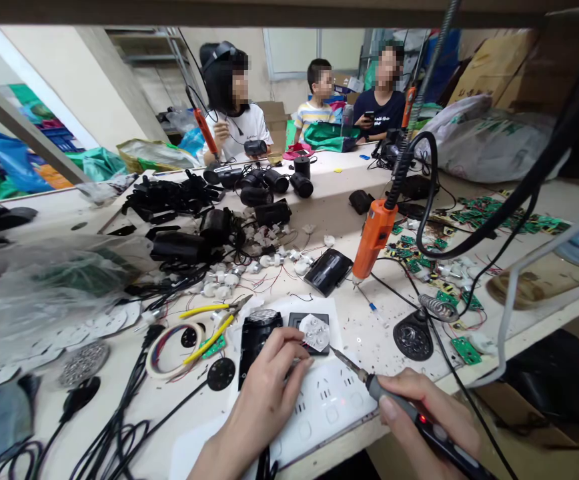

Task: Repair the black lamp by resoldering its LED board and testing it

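My left hand (275, 381) is closed, its fingertips at the near left edge of a small white plate (316, 331) with round spots. That plate lies over a dark square piece (294, 321) on a white sheet. In my right hand (432, 400) is a soldering iron (353, 366), its red light lit and its tip pointing left, close to the plate's lower right edge; I cannot tell whether they touch. A black lamp housing (257, 333) sits just left of my left hand, partly covered by it. Below the plate lies a white power strip (325, 395).
An orange electric screwdriver (375, 233) hangs from above. Yellow-handled pliers (209, 333) and a tape roll (157, 357) lie to the left. An iron stand with a coil (413, 337) and green circuit boards (465, 350) are on the right. Several people (237, 130) sit across the table.
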Demonstrator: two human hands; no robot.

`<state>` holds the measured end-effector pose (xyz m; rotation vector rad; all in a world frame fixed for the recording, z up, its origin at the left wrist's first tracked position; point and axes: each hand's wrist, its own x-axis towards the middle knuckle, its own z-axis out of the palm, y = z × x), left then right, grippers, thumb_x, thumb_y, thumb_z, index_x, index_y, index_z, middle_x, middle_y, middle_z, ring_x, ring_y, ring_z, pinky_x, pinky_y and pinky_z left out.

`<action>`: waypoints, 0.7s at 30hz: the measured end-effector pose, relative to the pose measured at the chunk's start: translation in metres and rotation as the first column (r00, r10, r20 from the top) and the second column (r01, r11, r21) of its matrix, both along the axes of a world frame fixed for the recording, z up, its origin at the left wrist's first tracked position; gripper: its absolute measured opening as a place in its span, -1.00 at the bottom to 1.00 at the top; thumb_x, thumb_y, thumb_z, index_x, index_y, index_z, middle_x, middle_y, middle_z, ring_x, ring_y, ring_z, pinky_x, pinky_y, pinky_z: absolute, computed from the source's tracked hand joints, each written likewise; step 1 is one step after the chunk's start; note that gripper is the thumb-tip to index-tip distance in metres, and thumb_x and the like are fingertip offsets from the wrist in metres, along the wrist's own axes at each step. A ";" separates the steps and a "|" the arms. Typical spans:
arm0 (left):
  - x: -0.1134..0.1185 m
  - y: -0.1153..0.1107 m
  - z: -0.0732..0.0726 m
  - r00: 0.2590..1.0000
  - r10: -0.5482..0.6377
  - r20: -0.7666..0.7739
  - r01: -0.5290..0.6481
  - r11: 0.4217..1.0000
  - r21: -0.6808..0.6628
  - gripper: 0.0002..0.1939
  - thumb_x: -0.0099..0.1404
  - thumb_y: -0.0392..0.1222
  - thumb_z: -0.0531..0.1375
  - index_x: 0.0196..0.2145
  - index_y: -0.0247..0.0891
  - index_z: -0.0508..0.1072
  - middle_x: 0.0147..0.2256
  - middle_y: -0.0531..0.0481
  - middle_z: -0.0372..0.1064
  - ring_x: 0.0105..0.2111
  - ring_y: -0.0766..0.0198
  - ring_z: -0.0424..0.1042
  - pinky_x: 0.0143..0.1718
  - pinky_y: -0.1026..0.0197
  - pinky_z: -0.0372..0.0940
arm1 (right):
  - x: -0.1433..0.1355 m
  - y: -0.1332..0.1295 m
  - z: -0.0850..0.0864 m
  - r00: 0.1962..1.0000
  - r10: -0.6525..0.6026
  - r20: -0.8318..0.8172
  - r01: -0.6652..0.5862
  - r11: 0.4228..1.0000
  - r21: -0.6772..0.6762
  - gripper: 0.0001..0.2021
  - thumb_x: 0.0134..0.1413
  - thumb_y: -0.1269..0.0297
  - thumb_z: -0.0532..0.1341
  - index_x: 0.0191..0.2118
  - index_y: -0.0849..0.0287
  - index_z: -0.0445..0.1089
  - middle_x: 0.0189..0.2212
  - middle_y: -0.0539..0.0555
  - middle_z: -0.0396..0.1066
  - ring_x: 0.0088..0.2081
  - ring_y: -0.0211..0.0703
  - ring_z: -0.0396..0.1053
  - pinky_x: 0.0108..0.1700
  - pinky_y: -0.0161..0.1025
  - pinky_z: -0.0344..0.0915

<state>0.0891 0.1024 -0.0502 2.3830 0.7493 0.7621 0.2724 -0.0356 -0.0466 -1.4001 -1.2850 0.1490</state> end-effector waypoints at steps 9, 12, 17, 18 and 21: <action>-0.006 0.003 -0.004 0.998 -0.045 -0.051 0.046 0.999 0.013 -0.91 0.40 -0.32 0.05 -0.25 -0.20 0.33 -0.08 -0.11 0.29 -0.04 0.24 0.40 -0.08 0.25 0.36 | -0.014 -0.001 -0.002 0.991 -0.054 -0.125 0.055 0.998 0.002 -0.94 0.20 0.36 0.21 -0.23 0.13 0.42 -0.52 -0.04 0.31 -0.54 -0.24 0.30 -0.49 -0.31 0.21; -0.008 0.004 -0.004 0.996 -0.062 -0.070 0.061 0.998 -0.008 -0.88 0.41 -0.33 0.03 -0.23 -0.19 0.33 -0.07 -0.11 0.27 -0.03 0.26 0.40 -0.06 0.27 0.35 | -0.012 -0.001 -0.001 0.991 -0.067 -0.115 0.067 0.998 -0.001 -0.95 0.20 0.36 0.21 -0.24 0.15 0.42 -0.52 -0.02 0.32 -0.56 -0.23 0.30 -0.52 -0.31 0.22; -0.008 0.004 -0.006 0.999 -0.027 -0.046 0.026 1.000 -0.015 -0.82 0.43 -0.36 -0.03 -0.20 -0.19 0.33 -0.08 -0.10 0.27 -0.05 0.28 0.39 -0.06 0.26 0.35 | -0.009 0.008 -0.001 1.000 0.005 0.031 -0.007 0.999 0.048 -0.82 0.23 0.43 0.18 -0.07 0.15 0.41 -0.36 0.07 0.40 -0.39 -0.16 0.42 -0.39 -0.31 0.39; -0.007 0.004 -0.006 0.999 -0.018 -0.032 0.017 1.000 -0.006 -0.83 0.42 -0.36 -0.03 -0.20 -0.19 0.33 -0.09 -0.10 0.27 -0.06 0.27 0.39 -0.06 0.25 0.35 | -0.010 0.011 -0.003 0.998 0.026 0.051 -0.029 0.998 0.056 -0.78 0.24 0.44 0.17 -0.03 0.14 0.40 -0.34 0.08 0.39 -0.35 -0.15 0.43 -0.36 -0.31 0.41; -0.004 0.002 -0.005 1.000 0.002 0.006 -0.002 1.000 0.010 -0.86 0.41 -0.35 0.00 -0.21 -0.20 0.33 -0.12 -0.10 0.28 -0.10 0.27 0.40 -0.09 0.25 0.36 | -0.019 0.023 -0.012 0.998 0.041 0.047 -0.044 0.998 0.047 -0.73 0.26 0.47 0.16 0.04 0.13 0.39 -0.31 0.09 0.32 -0.33 -0.16 0.42 -0.35 -0.33 0.42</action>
